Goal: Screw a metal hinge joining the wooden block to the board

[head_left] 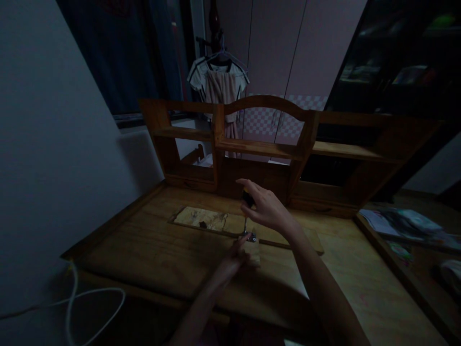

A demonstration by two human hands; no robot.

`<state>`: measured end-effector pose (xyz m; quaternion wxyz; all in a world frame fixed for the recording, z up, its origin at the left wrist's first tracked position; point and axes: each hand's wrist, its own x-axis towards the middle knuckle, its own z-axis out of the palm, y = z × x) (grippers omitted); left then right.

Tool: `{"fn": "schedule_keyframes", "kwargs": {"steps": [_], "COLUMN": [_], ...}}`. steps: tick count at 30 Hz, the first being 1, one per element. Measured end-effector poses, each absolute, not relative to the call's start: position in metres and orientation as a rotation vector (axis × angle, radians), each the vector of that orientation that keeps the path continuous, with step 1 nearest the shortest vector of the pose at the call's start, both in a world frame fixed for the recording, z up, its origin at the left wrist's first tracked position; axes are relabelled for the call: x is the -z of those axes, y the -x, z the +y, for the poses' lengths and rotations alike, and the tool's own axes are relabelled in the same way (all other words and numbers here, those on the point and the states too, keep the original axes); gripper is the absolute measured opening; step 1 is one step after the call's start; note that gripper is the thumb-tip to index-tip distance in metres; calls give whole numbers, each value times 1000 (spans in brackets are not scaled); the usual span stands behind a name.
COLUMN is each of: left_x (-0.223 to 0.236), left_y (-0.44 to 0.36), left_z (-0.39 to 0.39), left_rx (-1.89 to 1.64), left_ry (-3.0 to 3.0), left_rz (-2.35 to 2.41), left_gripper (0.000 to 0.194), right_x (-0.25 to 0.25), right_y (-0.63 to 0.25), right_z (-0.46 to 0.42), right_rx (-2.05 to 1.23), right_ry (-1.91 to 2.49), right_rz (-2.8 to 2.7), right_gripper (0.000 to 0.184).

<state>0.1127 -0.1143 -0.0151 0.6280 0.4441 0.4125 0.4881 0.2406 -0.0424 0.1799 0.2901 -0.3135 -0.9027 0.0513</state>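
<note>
My right hand (268,204) is closed around the black and yellow handle of a screwdriver (248,196), thumb on one side and fingers on the other. Its thin shaft points down, the tip at a small metal bracket (253,237). That bracket lies where a small wooden block (255,254) meets a long wooden board (288,236). With its index finger stretched out, my left hand (236,257) presses on the bracket. The other left fingers are curled beside the block, partly in shadow. Any screw under the tip is too small to make out.
The wooden desktop (144,245) carries a shelf unit (259,149) along its back. Papers (406,226) lie on a lower surface at right. A white cable (97,290) loops off the left front edge. Clothes (219,79) hang behind.
</note>
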Motion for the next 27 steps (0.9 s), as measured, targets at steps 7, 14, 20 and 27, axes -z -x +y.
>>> {"fn": "schedule_keyframes", "kwargs": {"steps": [7,14,20,27], "left_x": [22,28,31,19], "left_y": [-115,-115,-114,-117], "left_z": [-104,-103,-102,-108], "left_rx": [-1111,-1105,-1125,-1013], "left_ry": [-1281,-1315,-1295,-1074], "left_rz": [1143,1119,1080,948], "left_gripper": [64,66,71,90], "right_x": [-166,-172,-177,-177], "right_y": [-240,-248,-246,-246], "right_z": [-30,-40,-46,-50], "right_rx": [-140,-240,-128,-196], "right_ry": [871,809,911,871], "right_rz": [-2264,-2315,-2309,-2344], "right_gripper": [48,50,39,46]}}
